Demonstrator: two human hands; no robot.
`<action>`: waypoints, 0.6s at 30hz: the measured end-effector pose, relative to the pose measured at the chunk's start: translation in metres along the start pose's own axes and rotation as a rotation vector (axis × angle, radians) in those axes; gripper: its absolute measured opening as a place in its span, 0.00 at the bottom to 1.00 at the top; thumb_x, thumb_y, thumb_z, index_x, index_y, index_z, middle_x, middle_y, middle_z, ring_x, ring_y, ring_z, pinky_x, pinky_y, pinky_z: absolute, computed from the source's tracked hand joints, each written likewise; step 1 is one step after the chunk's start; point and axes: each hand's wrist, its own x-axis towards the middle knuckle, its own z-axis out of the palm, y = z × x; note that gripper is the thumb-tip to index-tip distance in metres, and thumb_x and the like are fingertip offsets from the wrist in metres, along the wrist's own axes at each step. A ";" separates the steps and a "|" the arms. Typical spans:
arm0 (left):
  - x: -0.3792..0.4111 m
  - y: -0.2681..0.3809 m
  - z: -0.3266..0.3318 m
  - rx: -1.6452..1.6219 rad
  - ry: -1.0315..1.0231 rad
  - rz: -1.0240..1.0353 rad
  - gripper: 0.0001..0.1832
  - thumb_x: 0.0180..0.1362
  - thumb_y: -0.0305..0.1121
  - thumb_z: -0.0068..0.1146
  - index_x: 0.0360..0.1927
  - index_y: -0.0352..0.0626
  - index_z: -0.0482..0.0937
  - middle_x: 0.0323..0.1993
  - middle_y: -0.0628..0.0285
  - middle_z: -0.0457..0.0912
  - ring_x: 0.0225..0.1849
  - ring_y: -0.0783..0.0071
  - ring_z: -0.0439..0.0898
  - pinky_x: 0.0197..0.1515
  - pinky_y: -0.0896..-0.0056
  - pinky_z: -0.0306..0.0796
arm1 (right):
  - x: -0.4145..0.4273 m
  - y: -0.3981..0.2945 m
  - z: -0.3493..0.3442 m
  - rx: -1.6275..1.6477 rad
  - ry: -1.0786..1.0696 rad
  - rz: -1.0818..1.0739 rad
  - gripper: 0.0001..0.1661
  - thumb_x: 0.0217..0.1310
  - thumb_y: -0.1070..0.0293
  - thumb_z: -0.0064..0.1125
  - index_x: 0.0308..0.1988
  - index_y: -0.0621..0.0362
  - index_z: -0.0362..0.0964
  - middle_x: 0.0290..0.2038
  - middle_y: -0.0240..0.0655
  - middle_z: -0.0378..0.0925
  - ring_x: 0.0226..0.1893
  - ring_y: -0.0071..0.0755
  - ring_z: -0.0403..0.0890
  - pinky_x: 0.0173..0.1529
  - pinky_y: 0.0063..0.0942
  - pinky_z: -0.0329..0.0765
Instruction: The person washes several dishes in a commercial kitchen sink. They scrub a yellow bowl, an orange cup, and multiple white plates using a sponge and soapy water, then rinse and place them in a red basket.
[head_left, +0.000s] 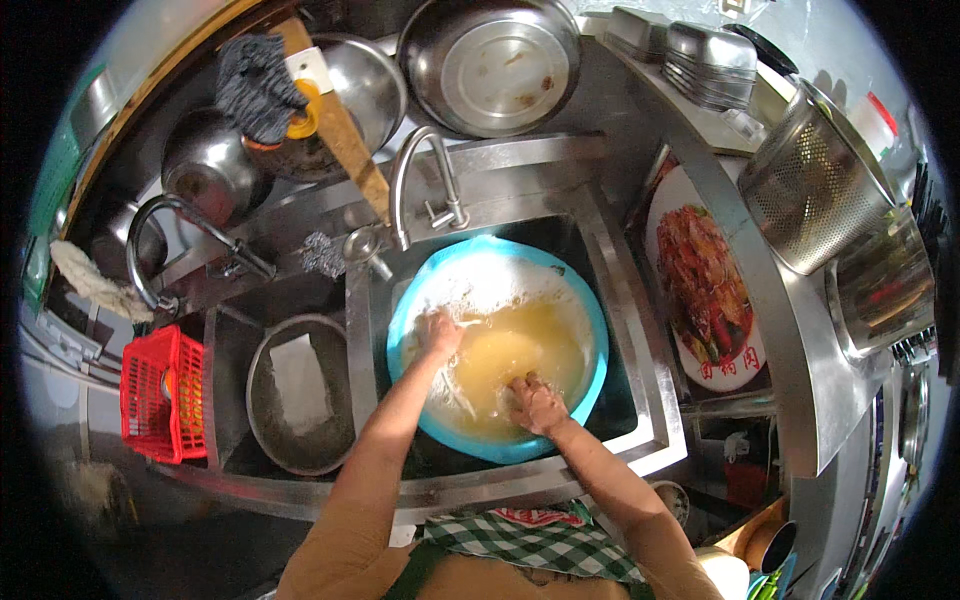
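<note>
A turquoise plastic basin (599, 337) stands in the right-hand bay of a stainless steel sink (525, 480). Cloudy yellowish water (562, 322) with froth about its edges fills much of it. My left hand (441, 334) reaches inside the left wall, beside thin pale strips (457, 394) whose kind is unclear. It is blurred, and what its fingers hold cannot be made out. Low in the basin, my right hand (537, 405) dips its curled fingertips into the water. The cloudy liquid hides whatever they touch.
A curved faucet (420, 172) rises behind the basin. The left bay holds a round metal pan (262, 397) with a white sheet inside. A red plastic basket (150, 397) stands farther left. Steel bowls (495, 75) line the back; a perforated steel pot (817, 180) stands at right.
</note>
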 end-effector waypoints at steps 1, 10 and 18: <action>-0.002 0.003 0.011 -0.070 0.091 -0.015 0.20 0.53 0.35 0.43 0.47 0.33 0.68 0.50 0.45 0.67 0.55 0.56 0.63 0.57 0.58 0.56 | 0.000 0.001 0.000 0.006 -0.003 0.004 0.28 0.42 0.61 0.57 0.46 0.51 0.61 0.45 0.48 0.65 0.44 0.56 0.70 0.47 0.44 0.69; -0.001 0.016 -0.030 0.149 0.023 -0.193 0.11 0.50 0.32 0.45 0.32 0.39 0.77 0.28 0.52 0.79 0.32 0.56 0.78 0.36 0.58 0.72 | 0.006 0.029 0.050 -0.131 -0.148 0.041 0.28 0.44 0.60 0.58 0.48 0.51 0.60 0.46 0.45 0.65 0.47 0.52 0.69 0.50 0.40 0.68; -0.013 -0.047 0.003 -0.200 -0.345 0.010 0.15 0.49 0.38 0.47 0.36 0.39 0.75 0.33 0.49 0.76 0.34 0.57 0.75 0.37 0.61 0.69 | 0.002 0.001 -0.002 -0.012 -0.142 -0.026 0.29 0.42 0.60 0.59 0.47 0.50 0.60 0.43 0.45 0.66 0.44 0.52 0.70 0.47 0.43 0.69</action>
